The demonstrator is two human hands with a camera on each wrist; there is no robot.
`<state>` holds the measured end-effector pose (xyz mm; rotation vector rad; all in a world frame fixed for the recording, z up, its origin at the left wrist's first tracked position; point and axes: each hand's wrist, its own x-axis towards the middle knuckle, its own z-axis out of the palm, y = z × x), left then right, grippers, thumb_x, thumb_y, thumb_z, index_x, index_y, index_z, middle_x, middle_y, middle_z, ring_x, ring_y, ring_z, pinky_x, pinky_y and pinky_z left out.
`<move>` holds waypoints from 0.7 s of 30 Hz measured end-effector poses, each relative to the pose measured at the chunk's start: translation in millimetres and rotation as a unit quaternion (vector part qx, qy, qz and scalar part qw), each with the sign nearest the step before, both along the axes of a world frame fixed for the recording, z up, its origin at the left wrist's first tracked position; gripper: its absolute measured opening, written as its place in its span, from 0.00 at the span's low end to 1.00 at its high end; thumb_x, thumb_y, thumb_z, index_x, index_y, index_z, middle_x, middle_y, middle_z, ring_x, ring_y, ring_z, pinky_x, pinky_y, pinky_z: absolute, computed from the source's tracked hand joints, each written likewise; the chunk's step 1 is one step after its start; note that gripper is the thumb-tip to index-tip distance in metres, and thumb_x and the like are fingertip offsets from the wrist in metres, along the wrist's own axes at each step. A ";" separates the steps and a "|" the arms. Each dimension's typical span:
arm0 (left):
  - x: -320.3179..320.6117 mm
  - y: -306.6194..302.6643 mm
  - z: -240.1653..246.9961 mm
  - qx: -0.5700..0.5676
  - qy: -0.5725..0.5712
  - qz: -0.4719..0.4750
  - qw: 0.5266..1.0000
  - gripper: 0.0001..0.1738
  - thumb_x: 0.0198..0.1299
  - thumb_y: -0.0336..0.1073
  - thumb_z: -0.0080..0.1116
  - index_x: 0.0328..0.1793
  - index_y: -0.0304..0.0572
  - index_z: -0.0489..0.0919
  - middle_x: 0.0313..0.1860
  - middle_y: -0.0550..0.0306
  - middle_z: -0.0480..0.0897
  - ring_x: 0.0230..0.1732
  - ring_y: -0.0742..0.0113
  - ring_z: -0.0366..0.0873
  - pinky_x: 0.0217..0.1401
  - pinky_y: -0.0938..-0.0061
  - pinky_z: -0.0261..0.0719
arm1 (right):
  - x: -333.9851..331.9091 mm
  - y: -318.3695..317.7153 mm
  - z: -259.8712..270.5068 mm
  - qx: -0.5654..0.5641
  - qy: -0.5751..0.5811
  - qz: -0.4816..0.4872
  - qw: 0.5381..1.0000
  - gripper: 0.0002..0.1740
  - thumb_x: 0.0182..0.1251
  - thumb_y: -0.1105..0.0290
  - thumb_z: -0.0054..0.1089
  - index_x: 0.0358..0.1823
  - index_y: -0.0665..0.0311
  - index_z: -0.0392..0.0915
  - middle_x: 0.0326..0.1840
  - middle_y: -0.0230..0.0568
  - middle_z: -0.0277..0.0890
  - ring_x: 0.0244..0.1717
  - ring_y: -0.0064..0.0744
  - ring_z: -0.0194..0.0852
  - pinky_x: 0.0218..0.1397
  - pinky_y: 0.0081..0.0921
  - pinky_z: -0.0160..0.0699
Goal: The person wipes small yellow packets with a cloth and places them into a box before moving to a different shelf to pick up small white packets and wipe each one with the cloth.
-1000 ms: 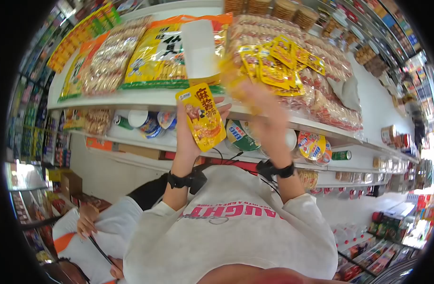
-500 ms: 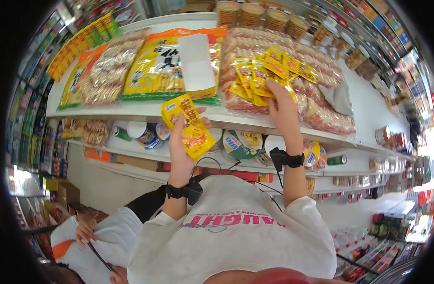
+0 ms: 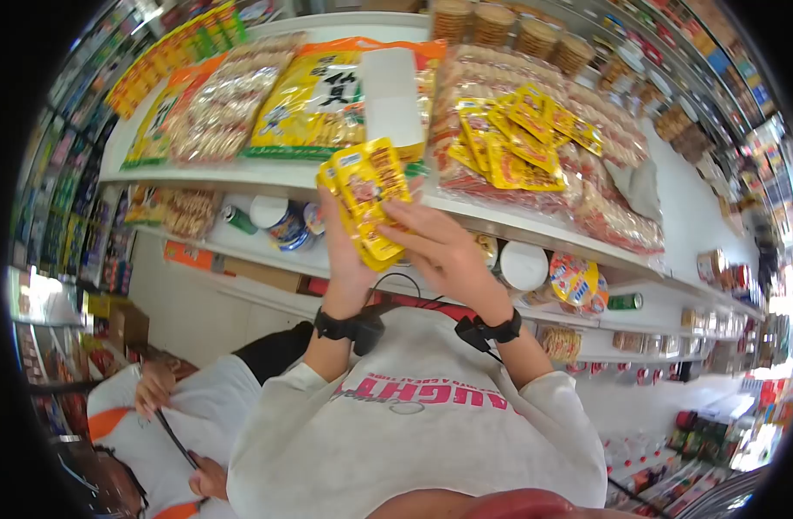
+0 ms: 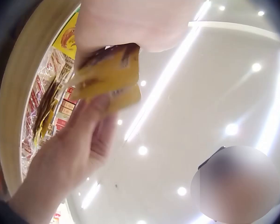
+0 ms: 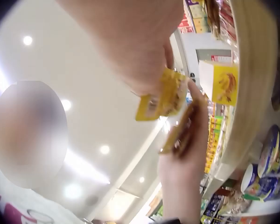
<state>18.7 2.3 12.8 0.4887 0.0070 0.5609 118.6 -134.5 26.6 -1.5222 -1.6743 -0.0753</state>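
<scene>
**Yellow sachets in both hands, with more heaped on the shelf**

The work in hand looks only partway along. At least 2 overlapping yellow sachets (image 3: 370, 203) are off the shelf (image 3: 215, 179) and in the hands, near the front edge of its top level and on the near side of the large yellow bag (image 3: 284, 125). A loose heap of similar sachets (image 3: 522, 160) lies to the right, on top of the clear-wrapped snack packs (image 3: 492, 65). If the heap counts too, a good share is left; the pictures set no target number, so how many more are wanted cannot be told.

The left hand (image 3: 346, 255) holds the sachets from below and behind, their printed faces turned up, with its grip closed round them. The right hand (image 3: 453, 259) comes in from the right, its fingers across the printed face in the head view. In the left wrist view its grip is together on the edge of a sachet (image 4: 125, 98), pinching it. So picking up some sachets is done, and the step now looks like sorting, squaring or counting what is held. Which of these it is cannot be told, nor can the exact number held, since the sachets overlap and the wrist views are blurred.

Neither hand touches the heap. None of the held sachets is set down, so putting them somewhere seems to be left as well.
</scene>
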 end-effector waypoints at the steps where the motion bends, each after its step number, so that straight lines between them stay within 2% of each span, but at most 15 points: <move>1: -0.3 -1.5 2.4 0.007 -0.009 -0.008 1.000 0.36 0.79 0.59 0.44 0.81 0.41 0.61 0.75 0.43 0.72 0.70 0.46 0.76 0.71 0.52 0.77 | -2.1 -3.3 -0.2 -0.002 0.031 0.006 0.999 0.21 0.66 0.76 0.64 0.62 0.59 0.82 0.71 0.43 0.77 0.71 0.50 0.74 0.74 0.44 0.73; 2: -1.2 0.1 1.8 0.046 0.041 0.001 0.998 0.32 0.79 0.52 0.46 0.80 0.41 0.63 0.73 0.44 0.75 0.67 0.50 0.78 0.70 0.56 0.78 | 1.0 -6.7 4.3 -0.011 0.041 0.025 0.999 0.21 0.66 0.76 0.65 0.61 0.59 0.83 0.71 0.45 0.77 0.71 0.52 0.74 0.75 0.45 0.72; 4: -0.4 6.9 -10.4 0.076 0.108 0.016 0.991 0.30 0.77 0.47 0.48 0.79 0.39 0.64 0.71 0.43 0.77 0.64 0.50 0.80 0.68 0.58 0.80 | 7.9 -12.4 15.3 -0.026 0.064 0.067 0.995 0.21 0.66 0.76 0.65 0.61 0.60 0.84 0.71 0.48 0.76 0.71 0.54 0.73 0.76 0.46 0.70; 5: -0.1 8.0 -15.9 0.093 0.142 0.027 0.985 0.29 0.76 0.44 0.50 0.78 0.38 0.65 0.70 0.43 0.78 0.63 0.50 0.80 0.67 0.59 0.80 | 15.6 -14.6 17.1 -0.015 0.075 0.023 0.997 0.21 0.66 0.74 0.65 0.61 0.60 0.83 0.71 0.49 0.76 0.71 0.55 0.73 0.76 0.46 0.69; 6: 0.6 2.9 -8.4 0.066 0.171 0.067 0.981 0.29 0.73 0.38 0.52 0.76 0.33 0.67 0.65 0.44 0.81 0.56 0.53 0.82 0.62 0.62 0.82 | 30.1 -15.4 19.6 -0.002 0.084 -0.018 0.996 0.21 0.67 0.73 0.66 0.61 0.60 0.83 0.72 0.50 0.75 0.72 0.55 0.72 0.77 0.46 0.68; 7: -0.5 3.1 -8.4 0.044 0.154 0.045 0.986 0.28 0.73 0.38 0.52 0.75 0.32 0.67 0.64 0.43 0.81 0.55 0.54 0.82 0.60 0.62 0.82 | 47.2 -15.8 21.8 0.009 0.093 -0.055 0.994 0.21 0.67 0.72 0.66 0.61 0.61 0.83 0.72 0.51 0.75 0.72 0.56 0.72 0.77 0.46 0.67; 9: -5.6 9.7 -15.1 -0.004 0.120 0.007 0.993 0.28 0.72 0.38 0.52 0.73 0.30 0.69 0.60 0.43 0.83 0.51 0.55 0.82 0.57 0.63 0.82 | 99.7 -14.1 18.8 0.039 0.057 -0.209 0.975 0.25 0.68 0.71 0.66 0.67 0.62 0.78 0.73 0.53 0.73 0.72 0.57 0.71 0.78 0.47 0.66; 10: -7.4 15.0 -22.8 -0.026 0.112 -0.009 0.993 0.28 0.72 0.39 0.53 0.73 0.27 0.69 0.61 0.40 0.81 0.50 0.53 0.81 0.56 0.60 0.81 | 126.6 -11.0 14.1 0.079 -0.011 -0.292 0.953 0.26 0.68 0.71 0.64 0.68 0.63 0.75 0.71 0.51 0.74 0.71 0.56 0.71 0.76 0.49 0.66; 11: -7.4 11.9 -20.5 -0.014 0.119 0.012 0.993 0.29 0.72 0.39 0.53 0.73 0.26 0.69 0.60 0.40 0.81 0.50 0.54 0.81 0.55 0.60 0.81 | 150.6 -8.8 6.4 0.118 -0.078 -0.370 0.918 0.28 0.68 0.71 0.63 0.70 0.64 0.72 0.69 0.49 0.75 0.70 0.56 0.71 0.75 0.51 0.66; 13: -9.5 5.5 -13.8 0.010 0.135 0.057 0.989 0.29 0.72 0.40 0.53 0.73 0.26 0.69 0.59 0.41 0.81 0.49 0.54 0.81 0.54 0.61 0.81 | 190.1 -11.8 -24.2 0.017 -0.026 -0.396 0.918 0.29 0.68 0.72 0.61 0.71 0.65 0.70 0.67 0.49 0.75 0.68 0.55 0.72 0.76 0.52 0.65; 14: -12.1 5.2 -12.7 0.022 0.142 0.046 0.988 0.29 0.73 0.40 0.52 0.73 0.26 0.69 0.58 0.41 0.81 0.49 0.54 0.81 0.54 0.62 0.81 | 201.2 -11.3 -28.8 -0.030 -0.002 -0.405 0.914 0.30 0.68 0.73 0.60 0.72 0.65 0.69 0.66 0.49 0.75 0.66 0.54 0.72 0.76 0.52 0.64; 17: -18.9 4.5 -14.3 0.048 0.158 0.025 0.986 0.30 0.74 0.43 0.51 0.73 0.26 0.69 0.57 0.42 0.82 0.48 0.55 0.81 0.54 0.63 0.81 | 195.8 -13.6 -18.5 -0.042 -0.115 -0.441 0.889 0.30 0.68 0.73 0.61 0.72 0.64 0.70 0.60 0.48 0.77 0.64 0.52 0.73 0.75 0.53 0.64; 18: -19.5 5.2 -17.5 0.049 0.162 0.022 0.985 0.31 0.74 0.44 0.51 0.73 0.26 0.69 0.57 0.42 0.82 0.48 0.56 0.81 0.53 0.63 0.81 | 191.2 -15.3 -8.7 -0.048 -0.106 -0.440 0.890 0.26 0.68 0.75 0.60 0.68 0.62 0.76 0.57 0.47 0.80 0.60 0.51 0.77 0.71 0.49 0.70; 21: -21.5 3.6 -23.2 0.042 0.151 0.024 0.987 0.33 0.77 0.52 0.48 0.75 0.29 0.69 0.59 0.41 0.81 0.49 0.55 0.82 0.54 0.63 0.82 | 176.9 -21.1 5.0 0.082 -0.028 -0.412 0.907 0.23 0.66 0.82 0.57 0.62 0.61 0.82 0.56 0.45 0.84 0.58 0.49 0.81 0.69 0.44 0.75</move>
